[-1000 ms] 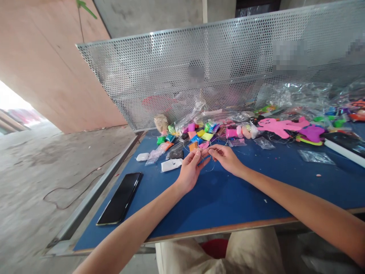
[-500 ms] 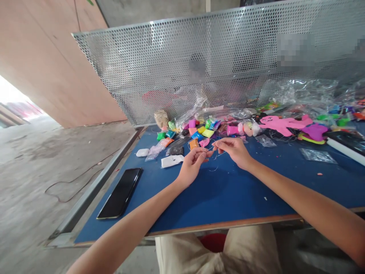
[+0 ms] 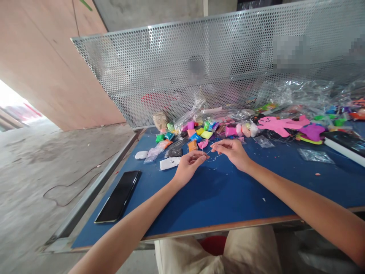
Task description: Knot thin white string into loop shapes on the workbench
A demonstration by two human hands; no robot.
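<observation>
Above the middle of the blue table, a thin pale thread or wire [image 3: 211, 160] runs between my two hands and curls in loose loops below them. My left hand [image 3: 190, 164] pinches one part of it, thumb against fingers. A short way to the right, my right hand [image 3: 232, 151] pinches another part between thumb and forefinger. Just beyond my fingertips lie an orange packet [image 3: 192, 146] and a pink piece [image 3: 203, 144]. A white packet [image 3: 170, 163] rests beside my left hand. The exact kind of strand is too fine to tell.
A black phone [image 3: 118, 196] lies on the blue table [image 3: 216, 201] at left. Small coloured packets [image 3: 205, 134], a pink foam figure [image 3: 282, 125] and clear plastic bags line the back, before a perforated metal panel [image 3: 171, 57]. A black-and-white box [image 3: 346, 146] sits at right.
My hands have moved slightly apart, with the strand stretched between them. Both still pinch it. The whole view has shifted a little.
</observation>
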